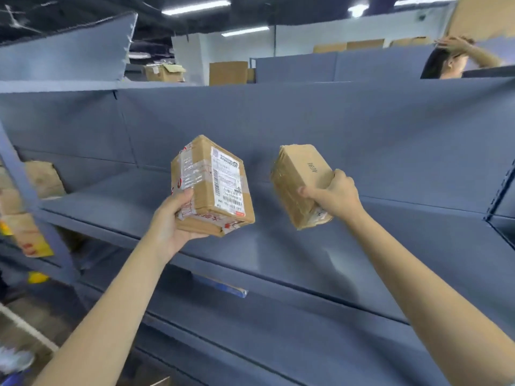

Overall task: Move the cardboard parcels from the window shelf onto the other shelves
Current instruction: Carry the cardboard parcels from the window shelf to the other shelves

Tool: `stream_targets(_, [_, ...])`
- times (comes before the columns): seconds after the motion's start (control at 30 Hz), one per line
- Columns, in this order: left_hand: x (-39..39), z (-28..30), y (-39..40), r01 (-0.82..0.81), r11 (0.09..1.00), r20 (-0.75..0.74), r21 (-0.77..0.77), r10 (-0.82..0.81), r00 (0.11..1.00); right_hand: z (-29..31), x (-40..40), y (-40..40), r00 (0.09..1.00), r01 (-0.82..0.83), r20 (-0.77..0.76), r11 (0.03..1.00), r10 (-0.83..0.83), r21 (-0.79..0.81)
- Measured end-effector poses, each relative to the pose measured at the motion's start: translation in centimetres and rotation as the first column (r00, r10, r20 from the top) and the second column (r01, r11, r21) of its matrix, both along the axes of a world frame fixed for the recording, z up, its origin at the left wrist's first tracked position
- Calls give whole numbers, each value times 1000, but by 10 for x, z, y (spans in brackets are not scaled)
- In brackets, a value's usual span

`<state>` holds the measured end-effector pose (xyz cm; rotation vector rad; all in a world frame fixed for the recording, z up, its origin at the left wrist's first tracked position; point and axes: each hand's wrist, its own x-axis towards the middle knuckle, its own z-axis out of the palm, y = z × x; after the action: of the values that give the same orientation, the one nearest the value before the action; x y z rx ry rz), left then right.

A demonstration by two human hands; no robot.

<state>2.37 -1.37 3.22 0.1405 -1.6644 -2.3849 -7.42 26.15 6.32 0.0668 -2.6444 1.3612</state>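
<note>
My left hand grips a taped cardboard parcel with a white shipping label from below and the left side. My right hand holds a smaller plain cardboard parcel marked with dark letters, fingers curled over its near end. Both parcels hang in the air in front of a grey-blue metal shelf, just above its board, tilted away from me.
Several cardboard parcels sit in the neighbouring bay at the left, behind a shelf upright. Lower shelf boards run below my arms. Another person stands beyond the shelving at top right, lifting a large carton. More boxes stand in the background.
</note>
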Motion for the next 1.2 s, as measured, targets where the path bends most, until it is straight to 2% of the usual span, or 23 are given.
stream_targets(0.13, [-29,-4,-26,92,995,5,38,-92,996,-2,-4,-17,997,77,21,997,-77,0])
stream_targets(0.27, [-57,-10,-51,181,980,10,80,-182,983,-5,-16,-31,993,116,12,990,-117,76])
stream_targets(0.47, [-94,-15,-78,287,957,-12,31,-287,958,-8,-52,-49,992,111,40,980,-119,163])
stream_targets(0.63, [-129,-19,-87,340,937,17,79,-342,940,-14,-73,-48,990,63,104,969,-90,238])
stream_targets(0.77, [-154,-23,-95,405,910,15,89,-408,913,-20,-86,-47,980,99,128,937,-150,334])
stream_targets(0.83, [-164,-25,-97,437,892,20,116,-442,897,-24,-85,-53,975,166,56,877,-213,452])
stream_targets(0.9, [-174,-24,-97,476,870,18,128,-482,876,-28,-80,-65,969,246,-123,841,-213,482])
stream_targets(0.97, [-182,-21,-97,530,837,-1,134,-535,845,-26,-72,-85,935,293,-299,889,-190,351])
stream_targets(1.03, [-190,-20,-97,576,799,-20,175,-582,813,-23,-66,-109,920,261,-343,949,-189,178])
stream_targets(1.1, [-196,-19,-96,609,756,-23,239,-623,782,-23,-61,-137,976,95,-191,994,-104,-57])
stream_targets(1.13, [-198,-19,-96,630,733,-24,256,-647,762,-23,-58,-152,995,-4,-101,974,-20,-227])
stream_targets(1.2, [-200,-21,-101,663,707,-10,246,-682,731,-26,-55,-179,994,-79,21,849,105,-522])
